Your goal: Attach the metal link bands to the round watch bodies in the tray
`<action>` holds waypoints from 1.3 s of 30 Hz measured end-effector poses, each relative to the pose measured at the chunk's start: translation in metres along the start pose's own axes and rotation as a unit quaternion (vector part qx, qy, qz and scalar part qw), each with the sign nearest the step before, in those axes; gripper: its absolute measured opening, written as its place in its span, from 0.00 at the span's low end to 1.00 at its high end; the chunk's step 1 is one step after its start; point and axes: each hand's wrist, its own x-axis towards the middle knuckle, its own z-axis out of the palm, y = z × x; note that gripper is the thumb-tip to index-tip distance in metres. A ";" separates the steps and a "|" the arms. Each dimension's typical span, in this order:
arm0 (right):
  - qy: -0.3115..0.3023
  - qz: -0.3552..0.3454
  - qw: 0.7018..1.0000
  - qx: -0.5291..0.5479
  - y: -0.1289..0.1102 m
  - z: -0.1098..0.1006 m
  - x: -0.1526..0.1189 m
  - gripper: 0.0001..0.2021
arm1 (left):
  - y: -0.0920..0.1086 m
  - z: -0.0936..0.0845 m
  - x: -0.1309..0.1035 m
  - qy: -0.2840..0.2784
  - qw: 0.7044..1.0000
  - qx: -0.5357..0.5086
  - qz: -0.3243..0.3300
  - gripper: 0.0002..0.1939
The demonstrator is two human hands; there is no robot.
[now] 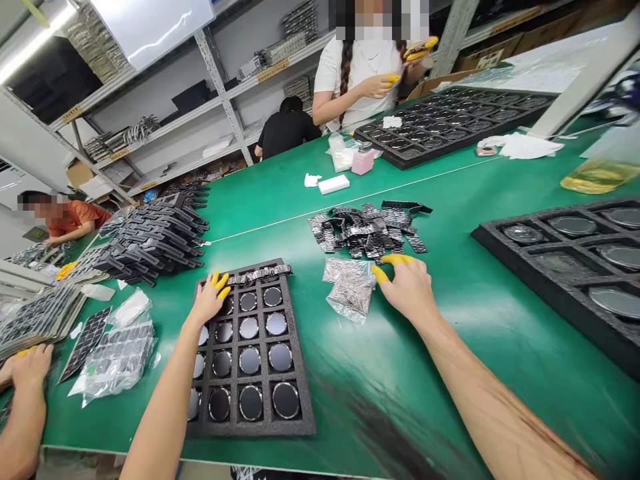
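Observation:
My left hand point(207, 303), with yellow finger cots, rests at the far left corner of a black foam tray point(307, 407). Its fingers are spread, and I see nothing held in them. Round watch heads point(251, 360) sit in the tray's compartments, and a dark metal link watch band point(260, 275) lies across its far edge. Further right, my right hand point(410, 287) is open, thumb and forefinger apart, beside small clear bags of thin metal pins point(350, 290). Just beyond those fingers lies a pile of black link watch bands point(370, 230).
Another foam tray point(550, 267) with round watch heads stands at right; a larger filled tray point(410, 157) lies across the table before a co-worker in white. Stacked black straps point(155, 233) and plastic bags point(120, 360) are at left, near another person's hand point(33, 370).

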 end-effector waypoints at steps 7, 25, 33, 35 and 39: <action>0.037 0.020 0.999 0.022 -0.009 -0.013 0.009 0.22 | -0.005 0.011 0.000 -0.019 0.995 0.075 0.066 0.33; -0.008 0.121 0.992 -0.037 -0.029 -0.099 0.145 0.09 | 0.248 0.073 -0.036 0.158 0.899 -0.290 0.289 0.16; -0.180 -0.009 0.949 0.258 -0.095 -0.165 0.042 0.07 | 0.254 0.047 -0.054 0.107 0.850 -0.458 0.236 0.44; -0.308 0.005 0.886 0.348 -0.114 -0.156 0.007 0.10 | 0.258 0.045 -0.059 0.056 0.836 -0.487 0.244 0.43; -0.369 0.050 0.828 0.420 -0.119 -0.125 -0.032 0.18 | 0.265 0.046 -0.064 -0.082 0.805 -0.551 0.205 0.15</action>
